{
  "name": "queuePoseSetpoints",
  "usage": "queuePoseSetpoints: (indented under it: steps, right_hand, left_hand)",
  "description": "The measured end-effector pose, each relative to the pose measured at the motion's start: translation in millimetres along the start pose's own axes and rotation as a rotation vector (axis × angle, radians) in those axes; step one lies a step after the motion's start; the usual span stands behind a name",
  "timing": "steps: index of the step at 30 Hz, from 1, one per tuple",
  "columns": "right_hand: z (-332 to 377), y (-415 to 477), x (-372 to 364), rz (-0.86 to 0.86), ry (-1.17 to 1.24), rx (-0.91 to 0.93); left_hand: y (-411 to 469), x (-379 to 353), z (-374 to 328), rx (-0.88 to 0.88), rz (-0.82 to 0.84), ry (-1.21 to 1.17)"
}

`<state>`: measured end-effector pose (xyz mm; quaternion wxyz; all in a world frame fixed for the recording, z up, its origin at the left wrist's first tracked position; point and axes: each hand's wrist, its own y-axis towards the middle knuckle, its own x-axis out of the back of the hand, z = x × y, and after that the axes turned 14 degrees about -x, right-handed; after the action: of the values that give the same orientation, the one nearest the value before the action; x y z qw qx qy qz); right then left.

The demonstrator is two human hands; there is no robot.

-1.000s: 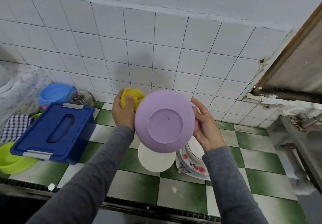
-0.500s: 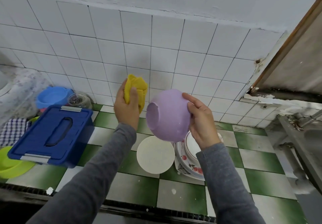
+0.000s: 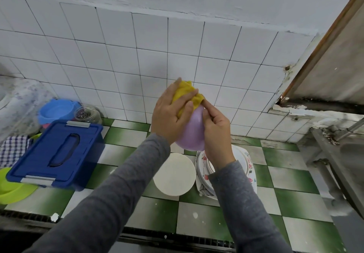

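Both hands meet at chest height, in front of the tiled wall and above the green-and-white counter.

Left hand: fingers curled over a bunched yellow cloth, pressing it against the upper part of the purple bowl. The cloth is wadded rather than spread, likely so the palm can bear down on one patch at a time.

Right hand: wrapped around the bowl's right side, fingertips up near the cloth. It appears to act as the brace and turner, giving the wiping hand something firm to push against.

The bowl is in the air, tipped on its side between the two hands and touching nothing below. Whether the cloth works the rim or the inside cannot be told; the hands cover that part.

Directly under it: a stack of flowered plates and, just beside them, a white round lid. Holding the bowl over this spot probably keeps the set-down short.

A blue box sits well apart at the left.
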<state>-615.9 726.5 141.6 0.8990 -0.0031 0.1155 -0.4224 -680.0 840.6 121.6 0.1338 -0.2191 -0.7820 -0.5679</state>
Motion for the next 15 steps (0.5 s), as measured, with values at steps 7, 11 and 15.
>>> queuePoseSetpoints:
  steps: [7, 11, 15]
  right_hand:
    - [1, -1, 5, 0.008, 0.038, -0.012]
    - [-1, 0, 4, 0.039, 0.021, -0.029]
    - [5, -1, 9, 0.071, -0.012, -0.014]
  left_hand:
    - [-7, 3, -4, -0.099, 0.023, 0.028]
    - [-11, 3, -2, -0.080, -0.026, 0.002]
    - [-3, 9, -1, 0.083, -0.032, -0.141]
